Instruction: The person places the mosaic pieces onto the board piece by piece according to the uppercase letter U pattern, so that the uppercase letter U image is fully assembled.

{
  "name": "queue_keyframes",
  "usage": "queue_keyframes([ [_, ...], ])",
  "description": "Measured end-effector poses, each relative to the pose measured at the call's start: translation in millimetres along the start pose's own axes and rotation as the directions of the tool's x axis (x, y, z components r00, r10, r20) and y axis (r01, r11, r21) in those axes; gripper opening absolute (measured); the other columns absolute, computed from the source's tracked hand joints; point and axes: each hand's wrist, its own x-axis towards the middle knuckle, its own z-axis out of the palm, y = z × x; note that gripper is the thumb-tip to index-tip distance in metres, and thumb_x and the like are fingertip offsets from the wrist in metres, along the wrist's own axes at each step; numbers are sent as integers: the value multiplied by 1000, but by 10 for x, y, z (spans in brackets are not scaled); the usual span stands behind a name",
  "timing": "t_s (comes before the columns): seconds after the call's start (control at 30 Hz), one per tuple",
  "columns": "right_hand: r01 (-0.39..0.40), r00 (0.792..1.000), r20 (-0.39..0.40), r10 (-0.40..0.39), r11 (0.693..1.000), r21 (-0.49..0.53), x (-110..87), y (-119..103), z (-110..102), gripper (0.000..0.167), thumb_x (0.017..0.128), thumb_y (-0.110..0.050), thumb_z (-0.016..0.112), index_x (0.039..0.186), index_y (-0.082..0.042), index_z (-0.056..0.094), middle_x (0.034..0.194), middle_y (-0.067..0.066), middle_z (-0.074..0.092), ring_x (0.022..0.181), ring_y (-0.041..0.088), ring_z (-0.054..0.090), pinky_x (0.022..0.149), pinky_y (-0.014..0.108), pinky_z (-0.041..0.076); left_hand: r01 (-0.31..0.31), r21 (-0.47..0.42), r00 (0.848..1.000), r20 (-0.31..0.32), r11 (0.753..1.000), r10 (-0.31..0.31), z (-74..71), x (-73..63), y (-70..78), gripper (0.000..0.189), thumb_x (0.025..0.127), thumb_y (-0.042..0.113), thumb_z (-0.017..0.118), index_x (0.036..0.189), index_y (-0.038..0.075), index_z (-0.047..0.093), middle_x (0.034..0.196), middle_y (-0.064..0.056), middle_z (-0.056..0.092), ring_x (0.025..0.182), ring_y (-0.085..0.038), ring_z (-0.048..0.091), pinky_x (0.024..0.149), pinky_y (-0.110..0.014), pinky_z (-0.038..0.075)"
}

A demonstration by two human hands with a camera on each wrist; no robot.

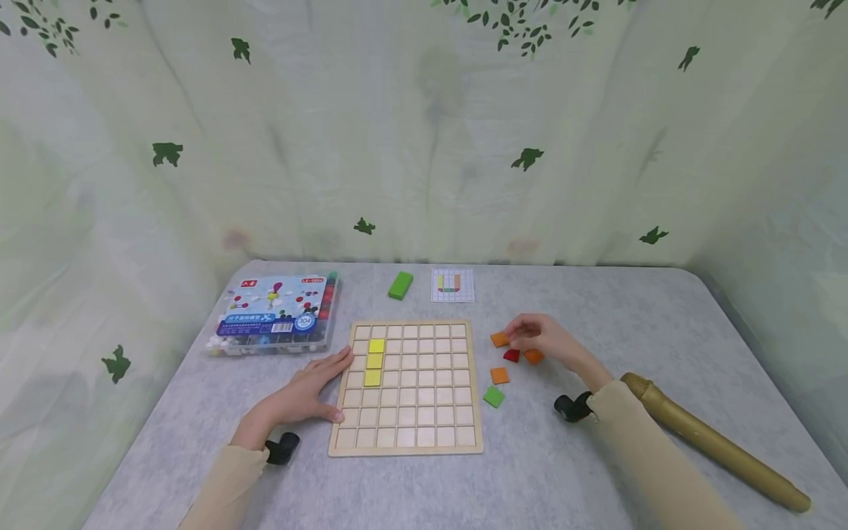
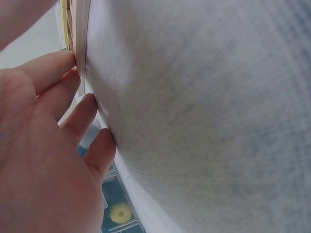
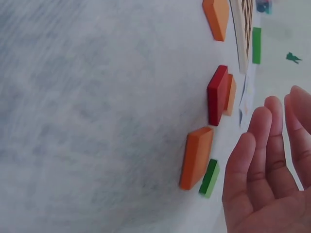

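The left hand (image 1: pixel 306 392) rests along the left edge of a wooden grid board (image 1: pixel 424 448), thumb and fingers spread, fingertips at its rim. Three yellow tiles (image 1: pixel 374 361) sit in a column on the board's left side. Over the loose tiles right of the board, the right hand (image 1: pixel 542 337) hovers with gently bent fingers; nothing shows between them in the right wrist view. Below it lie a red tile (image 1: pixel 511 355), an orange tile (image 3: pixel 197 158) and a green tile (image 3: pixel 209 178), the green one hidden in the head view. Another orange tile (image 1: pixel 500 339) lies near its fingertips.
Nearer the front lie an orange tile (image 1: pixel 500 375) and a green tile (image 1: pixel 493 397). Behind the board are a green block (image 1: pixel 400 285) and a pattern card (image 1: pixel 453 285). A clear-sided kit box (image 1: pixel 274 313) stands at left, a brown stick (image 1: pixel 722 445) at right.
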Motion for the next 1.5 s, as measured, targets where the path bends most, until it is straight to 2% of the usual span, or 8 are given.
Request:
queue_keyframes([
  [0.17,-14,1000,-27,12,997,-74,-30,95,-25,17,84,4,64,101,5,64,97,13,66,86,24,58,73,29,50,-11,-3,1000,-2,1000,11,1,-5,-6,101,75,39,78,151,1,24,158,-16,13,139,-43,14,104,-66,15],
  [0.43,33,999,-6,-35,979,-204,-1,147,6,17,79,6,69,96,2,66,89,9,63,78,21,53,68,31,47,-14,-4,1000,-5,1000,14,7,-3,-21,101,75,39,78,151,1,24,158,-16,14,139,-43,14,103,-67,15],
  [0.63,-11,999,-32,2,961,-277,38,90,75,20,77,7,72,94,0,65,86,5,59,76,20,50,67,30,45,-8,-10,1000,-6,1000,8,15,-2,-27,101,75,40,78,151,2,24,158,-15,14,139,-43,14,103,-67,14],
  [0.8,15,999,-22,-23,948,-318,45,57,105,17,78,3,74,91,-1,65,82,4,58,73,19,49,63,28,42,-4,-8,1000,-7,1000,4,21,-1,-34,101,75,40,78,151,3,24,158,-14,14,139,-43,14,103,-67,15],
  [1.03,48,997,-33,-64,928,-370,57,76,127,8,83,-3,71,90,-4,66,84,2,61,72,17,50,65,29,43,-13,-11,1000,-11,1000,13,18,-1,-33,101,75,39,79,151,2,24,158,-15,14,139,-42,14,102,-68,15],
  [1.23,52,993,-82,-87,932,-359,34,59,139,4,87,-6,69,89,-3,66,89,2,65,80,19,56,72,33,47,-13,-13,1000,-5,1000,13,15,-2,-27,101,75,39,78,151,2,23,158,-15,14,139,-43,14,103,-68,14],
  [1.37,67,991,-86,-99,947,-315,33,23,137,9,89,-4,66,97,-6,66,91,4,63,82,22,56,68,32,49,-13,-16,1000,-4,1000,13,13,-2,-28,101,75,39,78,151,2,23,158,-15,13,140,-43,14,103,-67,14],
  [1.5,100,992,-49,-117,960,-260,29,-41,143,16,90,-3,63,104,-10,68,93,5,61,84,24,54,62,32,50,-15,-18,1000,-3,1000,15,17,-1,-34,101,75,39,78,151,2,23,158,-15,13,140,-42,13,103,-67,14],
])
